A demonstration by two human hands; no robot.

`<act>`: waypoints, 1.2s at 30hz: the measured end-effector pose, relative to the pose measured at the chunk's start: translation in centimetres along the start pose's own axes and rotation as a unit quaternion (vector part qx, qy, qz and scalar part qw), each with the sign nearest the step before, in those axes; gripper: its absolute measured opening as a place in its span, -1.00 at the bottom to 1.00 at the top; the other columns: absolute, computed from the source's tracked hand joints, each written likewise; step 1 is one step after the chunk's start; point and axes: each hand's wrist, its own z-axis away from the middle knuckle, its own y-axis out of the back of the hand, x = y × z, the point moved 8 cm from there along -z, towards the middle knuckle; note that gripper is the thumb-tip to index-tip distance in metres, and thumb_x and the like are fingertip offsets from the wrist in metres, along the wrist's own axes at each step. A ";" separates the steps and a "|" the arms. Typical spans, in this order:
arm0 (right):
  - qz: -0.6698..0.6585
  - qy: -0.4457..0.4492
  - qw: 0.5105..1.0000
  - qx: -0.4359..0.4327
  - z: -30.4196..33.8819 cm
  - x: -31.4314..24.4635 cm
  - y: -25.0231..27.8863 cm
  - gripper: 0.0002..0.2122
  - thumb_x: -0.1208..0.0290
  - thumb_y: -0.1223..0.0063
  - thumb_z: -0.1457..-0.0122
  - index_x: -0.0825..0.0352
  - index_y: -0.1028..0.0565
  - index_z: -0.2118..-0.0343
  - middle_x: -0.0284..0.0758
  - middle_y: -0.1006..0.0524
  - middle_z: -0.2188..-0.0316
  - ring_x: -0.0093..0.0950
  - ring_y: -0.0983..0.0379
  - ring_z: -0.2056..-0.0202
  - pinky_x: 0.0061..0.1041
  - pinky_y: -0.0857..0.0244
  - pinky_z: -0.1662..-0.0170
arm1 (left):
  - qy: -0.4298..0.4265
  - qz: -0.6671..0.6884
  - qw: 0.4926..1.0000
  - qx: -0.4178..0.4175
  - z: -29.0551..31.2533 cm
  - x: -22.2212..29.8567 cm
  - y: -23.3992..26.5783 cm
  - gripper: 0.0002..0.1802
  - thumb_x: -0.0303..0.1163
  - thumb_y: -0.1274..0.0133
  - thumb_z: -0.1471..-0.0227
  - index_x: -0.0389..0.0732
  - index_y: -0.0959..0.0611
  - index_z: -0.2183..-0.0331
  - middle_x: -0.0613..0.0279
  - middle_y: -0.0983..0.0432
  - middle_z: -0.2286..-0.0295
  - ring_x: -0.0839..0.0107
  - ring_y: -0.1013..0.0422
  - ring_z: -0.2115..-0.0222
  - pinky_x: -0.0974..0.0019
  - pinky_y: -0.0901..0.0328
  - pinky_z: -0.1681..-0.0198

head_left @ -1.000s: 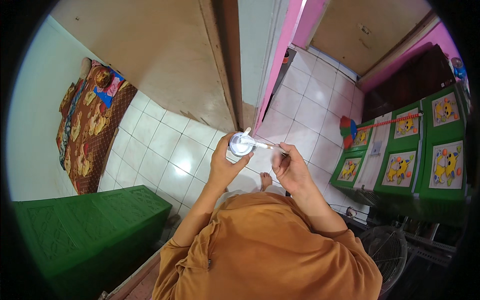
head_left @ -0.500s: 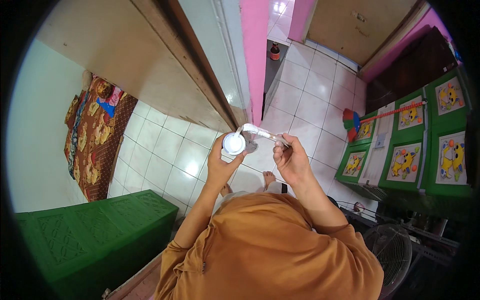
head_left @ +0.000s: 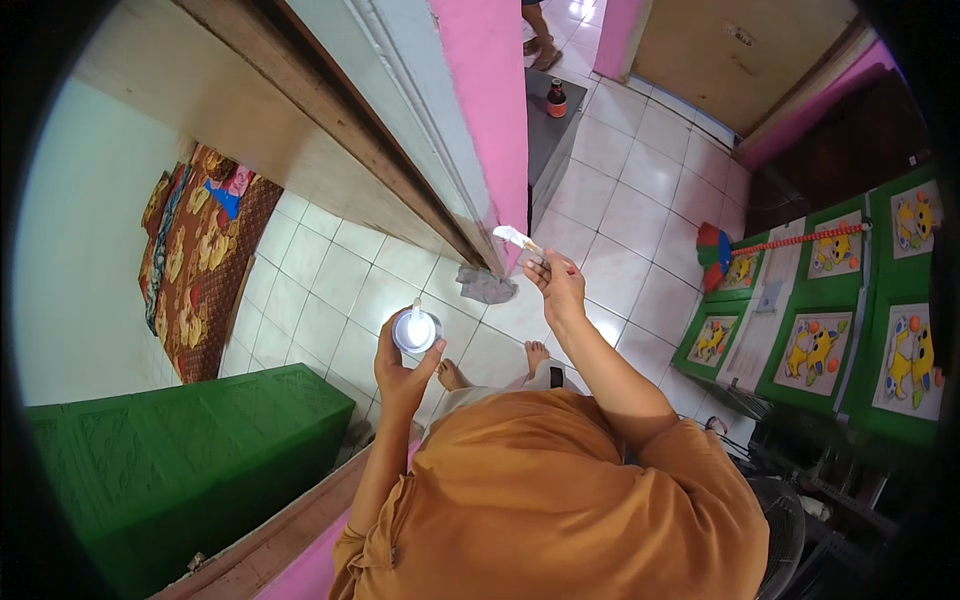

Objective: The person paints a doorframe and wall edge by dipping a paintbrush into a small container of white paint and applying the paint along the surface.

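My left hand (head_left: 402, 375) is wrapped round a small clear cup (head_left: 400, 338) with white paint (head_left: 420, 328) inside. A white smear stands up at the cup's far rim. In the raised fingers of my right hand (head_left: 557, 285) is a paintbrush (head_left: 513, 237), its head coated white and pointing left. That head overlaps the lower edge of the pink wall (head_left: 480, 100); whether it touches, I cannot tell. The brush is apart from the cup. Below the wall's corner a grey rag (head_left: 487, 284) lies on the tiles.
A brown door (head_left: 300, 130) stands ahead left. A dark bottle (head_left: 556, 97) sits on a grey cabinet (head_left: 545, 135). Green drawers (head_left: 765, 370) with a red-handled duster (head_left: 785, 243) are at right; a green chest (head_left: 200, 460) is near left. Another person's foot (head_left: 546, 55) shows far ahead.
The brush has come out of the cup and moved up toward the wall's edge. The cup has shifted left and lower. A person's leg has come into view far ahead.
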 end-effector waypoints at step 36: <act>0.114 0.115 0.987 -0.023 -4.2 -3.3 -2.9 -0.73 0.34 -0.13 -0.44 0.47 -0.48 0.01 -0.14 -0.63 0.19 -0.37 -0.66 0.25 -0.40 -0.66 0.12 | 0.017 -0.025 0.998 0.046 0.7 -0.4 -2.3 -0.30 -0.65 -0.38 -0.02 -0.32 -0.46 -0.18 0.18 -0.55 0.02 0.40 -0.48 -0.02 0.28 -0.35 -0.16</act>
